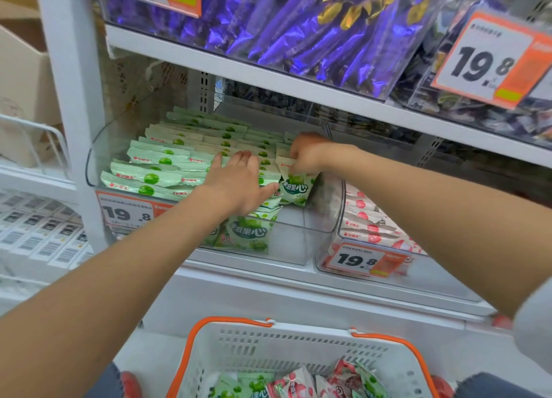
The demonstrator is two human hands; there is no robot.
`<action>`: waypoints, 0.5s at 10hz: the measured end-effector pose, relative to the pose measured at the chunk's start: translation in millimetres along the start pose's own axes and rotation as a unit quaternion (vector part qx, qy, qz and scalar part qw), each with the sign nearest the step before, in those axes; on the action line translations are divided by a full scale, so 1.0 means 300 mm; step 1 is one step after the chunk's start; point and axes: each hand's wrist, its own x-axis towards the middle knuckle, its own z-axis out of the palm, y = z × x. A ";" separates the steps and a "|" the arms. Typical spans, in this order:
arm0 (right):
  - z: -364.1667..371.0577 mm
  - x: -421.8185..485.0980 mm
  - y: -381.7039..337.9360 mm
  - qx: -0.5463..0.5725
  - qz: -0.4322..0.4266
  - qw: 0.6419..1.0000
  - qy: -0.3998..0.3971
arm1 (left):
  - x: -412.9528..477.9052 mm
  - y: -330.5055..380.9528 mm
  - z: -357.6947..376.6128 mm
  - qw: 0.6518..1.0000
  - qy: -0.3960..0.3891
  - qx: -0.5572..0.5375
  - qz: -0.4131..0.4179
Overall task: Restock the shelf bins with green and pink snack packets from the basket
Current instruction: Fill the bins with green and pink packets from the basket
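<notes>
The right hand (307, 152) pinched a green packet (294, 188) by its top seam at the right of the bin (325, 215). The left hand (239, 185) lay flat, fingers straight, on the stacked rows (161, 158). The packet looked light and soft, its film probably slippery, so the sealed edge seemed the surest hold.

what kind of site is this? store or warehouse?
Most likely a retail shop aisle: orange price tags reading 19.8, clear shelf bins of green snack packets, and an orange-handled shopping basket below.
</notes>
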 end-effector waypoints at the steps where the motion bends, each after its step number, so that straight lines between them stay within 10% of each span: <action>1: -0.005 0.016 0.006 0.051 0.030 0.998 0.017 | 0.001 0.000 -0.001 1.000 0.000 -0.005 0.004; 3: -0.013 0.038 0.001 0.167 0.068 0.983 -0.030 | -0.003 -0.001 -0.007 1.000 -0.002 -0.009 0.005; 5: 0.002 0.022 -0.006 0.052 0.031 0.998 0.010 | -0.002 0.000 -0.005 1.000 -0.001 -0.014 0.005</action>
